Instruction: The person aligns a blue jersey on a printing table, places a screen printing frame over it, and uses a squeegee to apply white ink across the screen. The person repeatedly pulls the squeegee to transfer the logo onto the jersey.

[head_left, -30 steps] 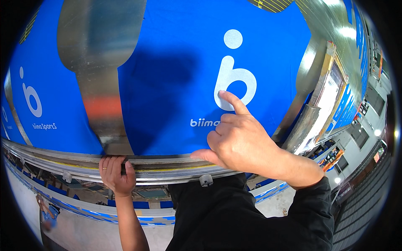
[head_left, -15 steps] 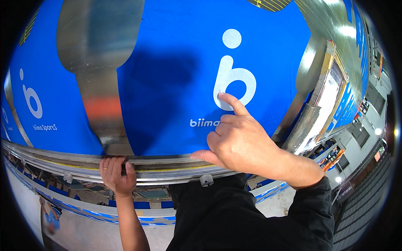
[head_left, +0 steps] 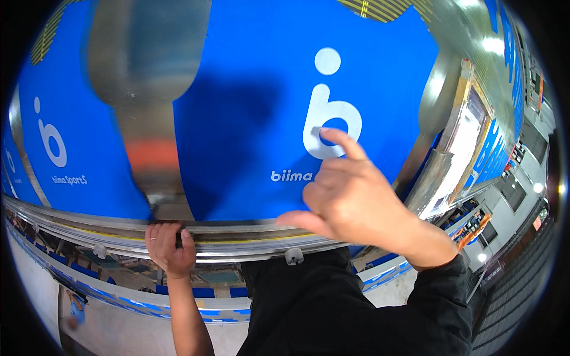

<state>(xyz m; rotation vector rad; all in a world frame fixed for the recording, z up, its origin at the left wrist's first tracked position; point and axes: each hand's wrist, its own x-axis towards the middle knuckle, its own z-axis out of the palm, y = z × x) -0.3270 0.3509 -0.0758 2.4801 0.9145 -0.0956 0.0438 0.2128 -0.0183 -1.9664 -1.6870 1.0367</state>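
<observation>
A blue cut fabric panel lies flat on the shiny metal table and bears a large white printed figure with a line of white lettering below. Over the lower part of that print is my right hand, its index finger stretched out and thumb spread, the other fingers curled with nothing in them. Whether the fingertip touches the cloth I cannot tell. My left hand has its fingers curled over the metal rail along the table's near edge.
To the left lies another blue printed panel, with bare metal tabletop between the two. A frame with worn edges stands at the right. Far off at lower left, a person in blue is visible.
My right hand has moved slightly right, its index fingertip shifting from the print's left stroke toward the inside of the loop. My left hand stays on the rail. The view has shifted a little.
</observation>
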